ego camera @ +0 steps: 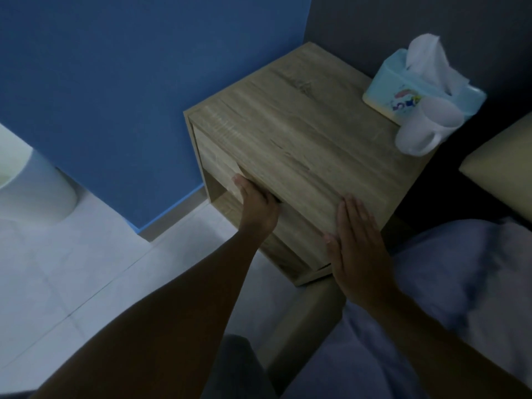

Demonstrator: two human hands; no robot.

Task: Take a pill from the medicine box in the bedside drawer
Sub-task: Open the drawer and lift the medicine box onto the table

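The wooden bedside cabinet (302, 145) fills the scene, its drawer (218, 165) shut; the medicine box is presumably inside, unseen. The right hand (357, 249) lies flat and empty on the top corner. The left hand (256, 205) hooks fingers under the drawer's edge: pull straight, bracing firmly.

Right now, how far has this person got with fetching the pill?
Nothing is finished yet. In hand: the left hand curls its fingers at the drawer front of the bedside table, while the right hand lies flat on its near corner. Left: pulling the drawer open, finding the medicine box, which is not in view, and taking a pill.
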